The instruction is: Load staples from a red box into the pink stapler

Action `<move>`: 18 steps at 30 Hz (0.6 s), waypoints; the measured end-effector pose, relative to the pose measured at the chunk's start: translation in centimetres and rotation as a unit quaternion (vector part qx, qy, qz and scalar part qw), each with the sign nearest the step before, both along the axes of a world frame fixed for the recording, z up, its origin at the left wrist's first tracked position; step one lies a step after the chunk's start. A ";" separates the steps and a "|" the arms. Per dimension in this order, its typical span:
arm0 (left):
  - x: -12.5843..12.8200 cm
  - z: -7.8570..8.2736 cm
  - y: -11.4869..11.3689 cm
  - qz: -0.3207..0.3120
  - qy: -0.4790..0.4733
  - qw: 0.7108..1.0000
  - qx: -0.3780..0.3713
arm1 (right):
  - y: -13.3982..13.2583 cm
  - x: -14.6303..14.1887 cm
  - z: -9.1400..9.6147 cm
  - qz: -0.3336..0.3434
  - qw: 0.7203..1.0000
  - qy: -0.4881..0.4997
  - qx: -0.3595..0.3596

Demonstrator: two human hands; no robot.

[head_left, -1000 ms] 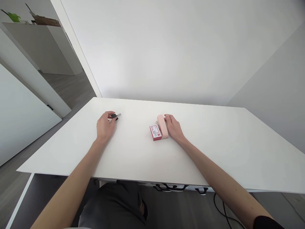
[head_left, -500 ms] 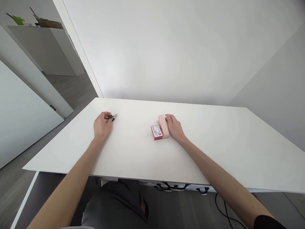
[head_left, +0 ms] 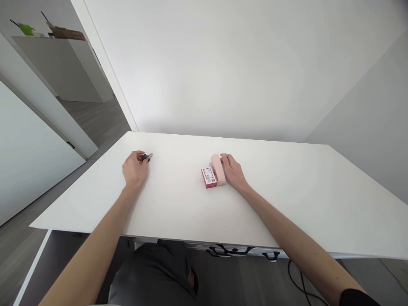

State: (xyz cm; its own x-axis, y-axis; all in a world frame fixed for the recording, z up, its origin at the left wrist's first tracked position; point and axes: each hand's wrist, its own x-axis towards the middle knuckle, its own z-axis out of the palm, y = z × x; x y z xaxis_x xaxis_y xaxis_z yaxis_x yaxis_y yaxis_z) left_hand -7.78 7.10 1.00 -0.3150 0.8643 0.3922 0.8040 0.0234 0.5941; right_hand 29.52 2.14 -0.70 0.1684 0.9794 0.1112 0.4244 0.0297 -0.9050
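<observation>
Fingers (head_left: 230,163) against smooth rounded pink stapler (head_left: 218,169)

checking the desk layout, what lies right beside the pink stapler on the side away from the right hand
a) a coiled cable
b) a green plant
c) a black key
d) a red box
d) The small red box lies against the pink stapler, opposite the right hand that rests on the stapler's other side.

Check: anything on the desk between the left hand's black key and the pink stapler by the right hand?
Nothing visible. The left hand holds the black key at its fingertips; the right hand rests against the pink stapler. The red box touches the stapler's left side; otherwise bare white table lies between.
</observation>
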 end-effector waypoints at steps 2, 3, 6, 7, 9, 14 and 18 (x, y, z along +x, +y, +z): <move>0.1 -0.2 -0.1 0.000 0.007 1.000 -0.002 | 0.0 0.0 0.0 0.000 1.000 0.000 0.001; 0.2 -0.3 -0.2 0.003 0.009 1.000 0.001 | 0.0 0.0 0.1 -0.001 1.000 0.000 0.001; 1.2 -0.3 -1.2 0.009 0.029 0.999 0.036 | 0.0 0.0 0.2 0.000 1.000 -0.001 0.000; 1.7 -0.2 -1.8 -0.004 0.045 0.997 0.055 | 0.0 0.0 0.2 0.001 1.000 -0.001 0.000; 3.0 0.0 -3.2 -0.069 0.099 0.988 0.094 | 0.1 -0.1 0.2 0.002 1.000 0.001 -0.001; 6.8 0.5 -6.8 -0.265 0.159 0.944 0.116 | 0.1 -0.1 0.0 0.003 1.000 0.009 0.004; 10.1 0.5 -8.7 -0.331 0.095 0.936 0.072 | 0.2 0.0 -0.1 0.002 1.000 0.010 0.004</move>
